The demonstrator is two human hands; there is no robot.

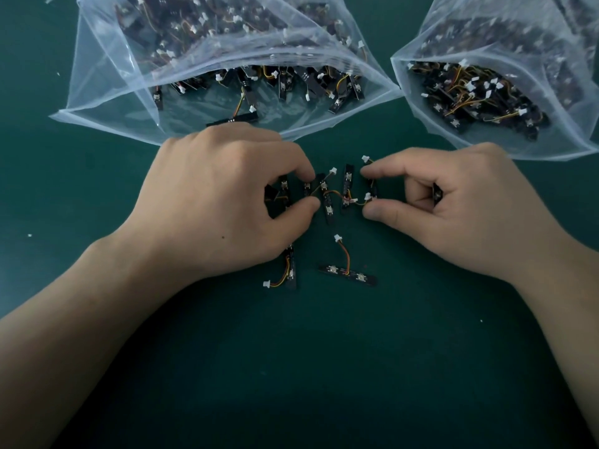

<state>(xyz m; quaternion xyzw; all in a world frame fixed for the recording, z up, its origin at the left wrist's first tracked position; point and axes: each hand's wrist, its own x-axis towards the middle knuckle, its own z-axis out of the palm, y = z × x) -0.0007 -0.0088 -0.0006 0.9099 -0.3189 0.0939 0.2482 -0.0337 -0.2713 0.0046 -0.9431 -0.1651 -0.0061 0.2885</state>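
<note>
Several small black circuit strips with orange-yellow wires and white plugs lie in a loose cluster (334, 196) on the green mat between my hands. My left hand (223, 196) has its fingers curled over black strips at the cluster's left side, its thumb and forefinger closing on one with a wire. My right hand (453, 205) pinches a strip at the cluster's right side between forefinger and thumb, and another black strip (437, 193) sticks out of its curled fingers. Nearer me lie two separate strips, one (348, 274) flat and crosswise, one (289, 268) half under my left hand.
Two open clear plastic bags hold many more of the same wired strips: a big bag (227, 59) at the back left and another bag (502, 76) at the back right. The green mat (324, 367) stretches toward me. Tiny white specks dot it.
</note>
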